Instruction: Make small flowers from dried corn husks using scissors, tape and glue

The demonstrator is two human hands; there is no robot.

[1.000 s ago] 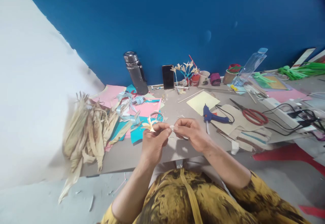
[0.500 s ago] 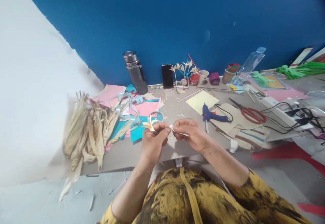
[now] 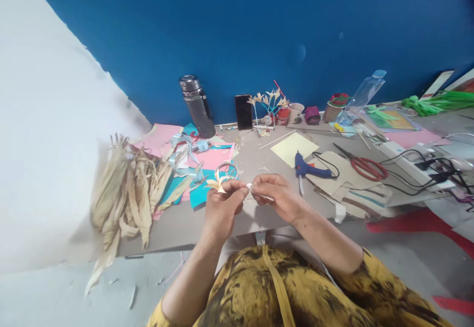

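Observation:
My left hand (image 3: 224,204) is closed on a pale husk flower (image 3: 217,183), whose petals spread out at the left of the fingers. Just right of it, my right hand (image 3: 276,194) pinches a thin white strip (image 3: 249,186). The strip runs from the left fingertips to under the right fingers, and the two hands nearly touch. The flower's stem is mostly hidden by the fingers. Below the hands lies the grey table (image 3: 237,223); blue paper (image 3: 199,197) is beside my left hand.
Dried husks (image 3: 138,193) hang over the left edge. A thermos (image 3: 200,109), phone (image 3: 244,112) and finished husk flowers (image 3: 272,101) stand at the back. To the right are a glue gun (image 3: 313,169), red-handled scissors (image 3: 366,167), a folded cloth (image 3: 365,198) and a power strip (image 3: 405,164).
The flower in my left hand has tilted slightly, its petals a little further left. Both hands keep nearly the same place and grip.

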